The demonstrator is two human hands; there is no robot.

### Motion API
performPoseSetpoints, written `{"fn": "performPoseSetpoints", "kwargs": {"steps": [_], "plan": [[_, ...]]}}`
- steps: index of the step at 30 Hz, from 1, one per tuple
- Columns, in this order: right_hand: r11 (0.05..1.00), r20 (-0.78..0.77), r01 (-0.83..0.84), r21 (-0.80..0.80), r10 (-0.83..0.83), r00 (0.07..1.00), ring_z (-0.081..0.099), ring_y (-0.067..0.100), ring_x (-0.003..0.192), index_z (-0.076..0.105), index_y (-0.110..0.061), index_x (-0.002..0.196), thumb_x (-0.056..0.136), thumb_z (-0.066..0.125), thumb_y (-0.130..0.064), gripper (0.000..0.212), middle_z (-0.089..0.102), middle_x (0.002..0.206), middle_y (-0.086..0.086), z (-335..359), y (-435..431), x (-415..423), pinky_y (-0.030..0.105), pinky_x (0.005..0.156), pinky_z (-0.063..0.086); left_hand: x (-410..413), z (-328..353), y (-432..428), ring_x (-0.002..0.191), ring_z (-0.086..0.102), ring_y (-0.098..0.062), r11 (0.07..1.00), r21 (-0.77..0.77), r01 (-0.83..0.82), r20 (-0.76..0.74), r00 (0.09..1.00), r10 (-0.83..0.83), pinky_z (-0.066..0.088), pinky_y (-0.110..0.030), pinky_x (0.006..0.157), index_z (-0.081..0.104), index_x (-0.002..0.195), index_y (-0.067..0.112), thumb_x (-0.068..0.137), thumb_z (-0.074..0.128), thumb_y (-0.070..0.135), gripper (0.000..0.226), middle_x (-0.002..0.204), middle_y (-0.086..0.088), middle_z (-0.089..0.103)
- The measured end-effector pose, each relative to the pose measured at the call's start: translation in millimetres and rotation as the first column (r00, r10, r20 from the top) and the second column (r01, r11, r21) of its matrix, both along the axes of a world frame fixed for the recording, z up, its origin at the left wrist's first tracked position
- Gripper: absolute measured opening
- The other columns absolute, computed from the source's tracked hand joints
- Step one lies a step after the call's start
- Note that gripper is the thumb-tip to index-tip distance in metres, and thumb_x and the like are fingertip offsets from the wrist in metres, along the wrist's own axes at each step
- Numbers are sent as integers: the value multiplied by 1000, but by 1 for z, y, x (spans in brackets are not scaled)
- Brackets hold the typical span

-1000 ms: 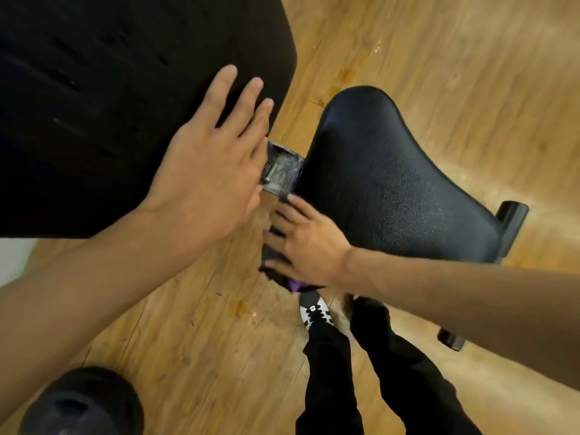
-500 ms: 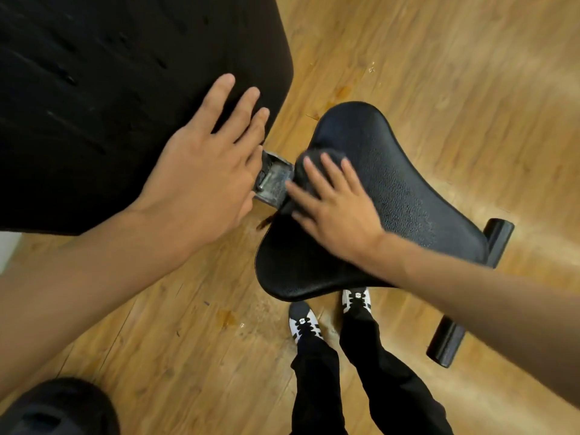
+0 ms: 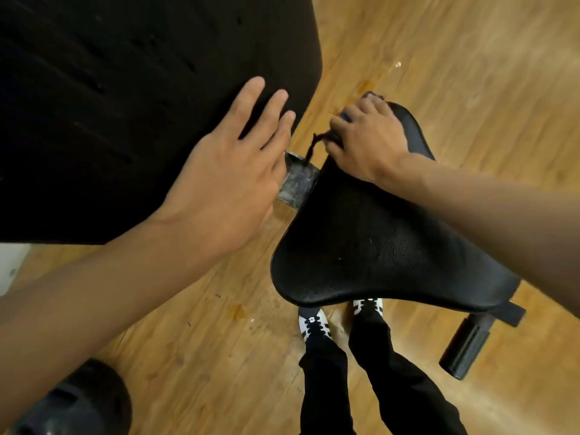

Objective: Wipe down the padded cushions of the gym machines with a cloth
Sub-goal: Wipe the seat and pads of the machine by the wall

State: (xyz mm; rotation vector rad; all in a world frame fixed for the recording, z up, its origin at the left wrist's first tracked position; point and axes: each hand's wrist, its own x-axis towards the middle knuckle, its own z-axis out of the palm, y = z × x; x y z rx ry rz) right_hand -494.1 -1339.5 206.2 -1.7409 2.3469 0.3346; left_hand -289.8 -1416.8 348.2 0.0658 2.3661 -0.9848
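Note:
A black padded seat cushion (image 3: pixel 383 252) sits low in the middle of the view. My right hand (image 3: pixel 367 142) is at its narrow far end, fingers curled over a dark cloth (image 3: pixel 372 96), of which only a purple edge and a loose thread show. My left hand (image 3: pixel 229 180) lies flat, fingers straight, on the corner of the large black back pad (image 3: pixel 125 105). A worn grey metal bracket (image 3: pixel 296 183) joins the two pads between my hands.
Wooden plank floor (image 3: pixel 470 89) lies all around. My two legs in black trousers and black-and-white shoes (image 3: pixel 312 323) stand just under the seat. A black foam roller bar (image 3: pixel 467 350) sticks out at the lower right. A round black object (image 3: pixel 78 403) is at the bottom left.
My right hand slid with the cloth from the seat's near side edge up along the cushion to its narrow far end. My left hand stayed flat on the back pad.

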Motion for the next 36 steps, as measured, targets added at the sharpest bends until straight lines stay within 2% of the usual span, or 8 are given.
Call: {"fn": "performPoseSetpoints", "kwargs": {"steps": [3, 8, 15, 20, 23, 29, 33, 36], "plan": [[998, 37, -18, -58, 20, 999, 53, 38, 120, 72, -14, 113, 99, 37, -50, 52, 67, 114, 15, -8, 23, 63, 53, 119, 28, -1, 0, 1, 155, -9, -52, 1000, 1, 11, -13, 1000, -11, -10, -71, 120, 8, 162, 5, 105, 14, 52, 75, 169, -29, -7], [888, 324, -454, -71, 451, 832, 55, 33, 122, 65, -20, 130, 103, 39, -51, 49, 67, 121, 7, -2, 74, 163, 49, 120, 28, 1, 3, 1, 155, -12, -54, 1000, 7, 1, 13, 1000, -1, -11, -71, 119, 5, 163, 4, 105, 11, 52, 76, 168, -31, -11], [982, 64, -119, -150, 129, 989, 60, 34, 116, 73, -15, 116, 104, 37, -48, 51, 73, 111, 10, -21, 36, 93, 52, 120, 29, 0, -2, 2, 156, -10, -52, 1000, -24, 19, -3, 1000, -19, -7, -70, 121, 3, 162, 3, 104, 11, 55, 79, 169, -30, -9], [868, 289, -484, -112, 495, 820, 57, 30, 117, 45, -30, 152, 106, 38, -50, 51, 70, 112, 1, -10, 85, 195, 49, 120, 28, -1, 6, 1, 155, -12, -53, 1000, 2, 11, 22, 1000, -11, -12, -70, 120, 7, 163, 6, 104, 8, 53, 75, 169, -30, -11], [887, 198, -420, -193, 455, 868, 61, 26, 103, 70, -28, 126, 96, 59, -43, 35, 70, 101, -2, -17, 63, 142, 42, 97, 43, -2, 5, 1, 155, -12, -52, 1000, 6, 7, 34, 999, -7, -12, -70, 120, 9, 164, 7, 104, 8, 53, 75, 169, -29, -11], [968, 61, 52, -245, -38, 997, 36, 33, 147, 53, -19, 148, 104, 38, -39, 50, 45, 156, 12, -15, 53, 75, 48, 123, 21, 0, 2, 3, 156, -8, -51, 999, -42, 34, 19, 999, -33, -6, -69, 122, 8, 164, 7, 103, 7, 53, 76, 170, -28, -7], [961, 211, -258, -95, 273, 939, 12, 34, 157, 25, -19, 162, 108, 35, -42, 60, 16, 169, 15, 3, 149, 160, 49, 127, 8, -2, 5, 3, 156, -8, -51, 999, -30, 35, 26, 999, -34, -6, -69, 122, 12, 165, 10, 103, 8, 55, 76, 170, -27, -7], [936, 187, -323, -142, 346, 919, 27, 30, 153, 37, -27, 158, 106, 34, -44, 54, 28, 166, 11, 2, 145, 108, 46, 125, 17, -3, 4, 1, 156, -7, -51, 999, -34, 38, 17, 999, -37, -6, -70, 121, 15, 164, 11, 103, 8, 54, 75, 170, -27, -5]]}}
